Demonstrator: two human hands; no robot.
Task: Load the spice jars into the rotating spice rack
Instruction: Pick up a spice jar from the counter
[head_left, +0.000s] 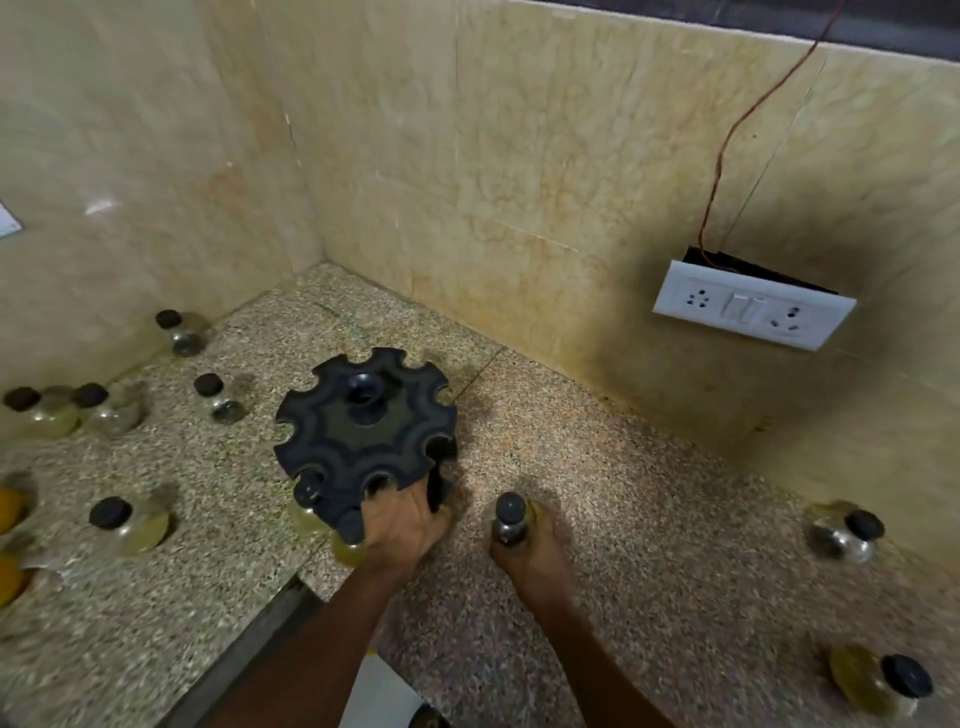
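Jar (510, 519) in right hand (524, 540), just beside left hand (402, 522) gripping rack (365, 427)

A speckled granite desk (649, 519) is filling a tiled corner and carrying everything here. A black plastic rotating rack with scalloped slots (363, 431) is standing near its middle. Small round clear glass jars with black caps are sitting scattered on the stone: one by the left wall (184, 332), a pair touching each other at the left edge (78, 413), one nearer the rack (221, 400), one at front left (130, 522), and two well apart at the right (847, 532).
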